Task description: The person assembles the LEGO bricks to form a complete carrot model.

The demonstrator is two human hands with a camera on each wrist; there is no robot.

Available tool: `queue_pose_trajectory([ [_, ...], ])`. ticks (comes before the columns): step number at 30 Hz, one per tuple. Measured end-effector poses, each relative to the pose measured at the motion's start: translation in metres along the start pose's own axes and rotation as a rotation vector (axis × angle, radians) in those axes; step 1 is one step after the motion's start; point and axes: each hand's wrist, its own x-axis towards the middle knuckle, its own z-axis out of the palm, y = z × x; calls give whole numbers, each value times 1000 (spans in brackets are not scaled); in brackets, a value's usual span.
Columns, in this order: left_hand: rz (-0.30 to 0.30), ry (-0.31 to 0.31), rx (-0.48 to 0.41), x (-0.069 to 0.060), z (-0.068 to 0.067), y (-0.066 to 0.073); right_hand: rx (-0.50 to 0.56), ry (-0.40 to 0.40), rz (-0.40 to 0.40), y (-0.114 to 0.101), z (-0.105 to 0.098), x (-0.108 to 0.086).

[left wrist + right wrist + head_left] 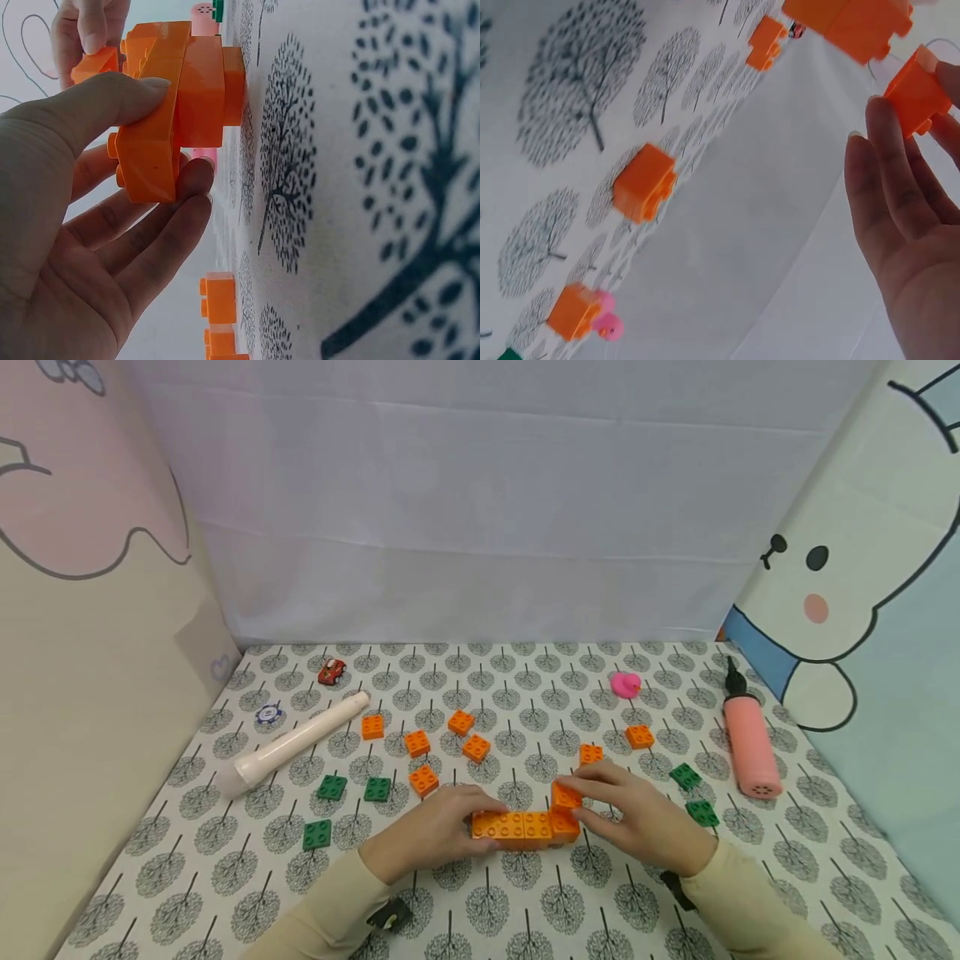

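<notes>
A row of joined orange bricks (508, 831) lies near the middle front of the table; the left wrist view shows the joined bricks (150, 142) stacked in layers. My left hand (450, 828) grips the row's left end, its thumb on one side and fingers on the other, as the left wrist view also shows of the hand (112, 195). At the right end, my right hand (637, 814) pinches a single orange brick (566, 795). In the right wrist view that brick (917, 94) is held apart from the joined bricks, between the fingertips of the hand (911, 180).
Loose orange bricks (417, 743) lie behind the hands, with green bricks (377, 789) at left and more green ones (702, 812) at right. Farther out are a white tube (300, 739), a red toy car (332, 672), a blue-and-white disc (268, 714), a pink duck (626, 685) and a pink pump (752, 747).
</notes>
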Motion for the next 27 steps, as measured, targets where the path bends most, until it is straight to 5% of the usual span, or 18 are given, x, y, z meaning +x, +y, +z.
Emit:
queue_pose_trajectory([
  [9,9,1,-15,2,0,-1,-32,-21,-81,-4,19,9],
  [27,22,10,-4,1,2,-2,0,-67,-35,-6,33,4],
])
